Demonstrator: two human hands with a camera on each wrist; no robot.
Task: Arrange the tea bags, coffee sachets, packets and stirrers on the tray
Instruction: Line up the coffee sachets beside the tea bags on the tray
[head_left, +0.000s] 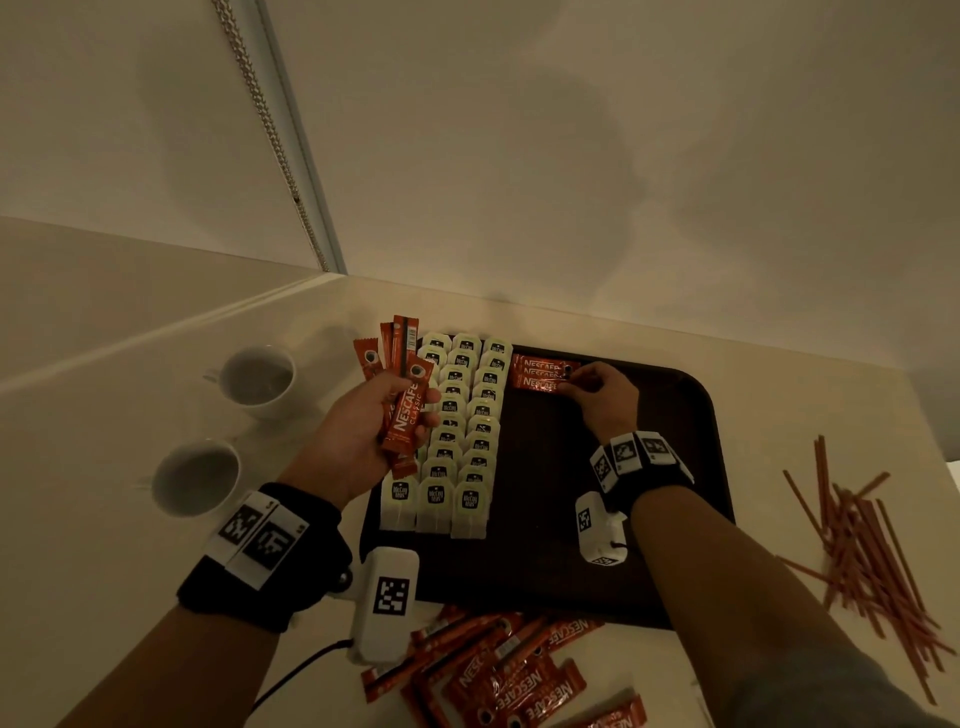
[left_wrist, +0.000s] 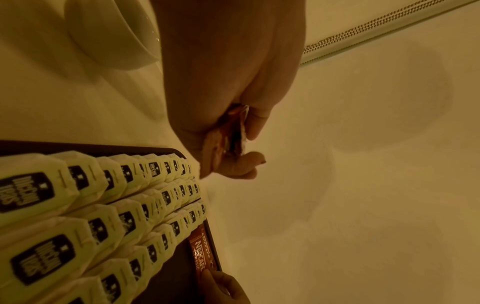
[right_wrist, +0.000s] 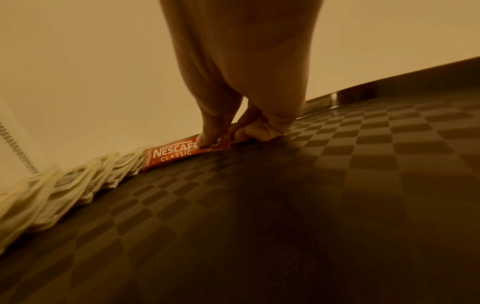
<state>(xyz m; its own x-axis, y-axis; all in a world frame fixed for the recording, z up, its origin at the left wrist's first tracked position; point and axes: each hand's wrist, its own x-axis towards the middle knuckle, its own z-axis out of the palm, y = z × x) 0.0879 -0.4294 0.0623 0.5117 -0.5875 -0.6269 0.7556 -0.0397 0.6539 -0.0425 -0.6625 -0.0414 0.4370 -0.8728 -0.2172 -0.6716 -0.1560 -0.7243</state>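
A: On the counter's near edge lies a loose heap of sachets, too tangled to count. Right of the tray sit the stirrers, a scattered pile, likewise uncountable.

B: And on the tray?

A: Tea bags in three overlapping columns along its left side, roughly a dozen each; I can't be exact. Just right of their far end, three sachets lie stacked flat, parallel to the far rim.

B: The hands?

A: The left hand, palm up above the tea bags, has its fingers curled round a fan of about five sachets. The right hand pinches the right end of the nearest laid sachet, thumb and fingertips closed on it.

B: How to do it well?

A: I'd butt its left end against the tea bags, keep it square to its neighbours, then press flat before letting go.

B: Anything else?

A: Two cups on the left.
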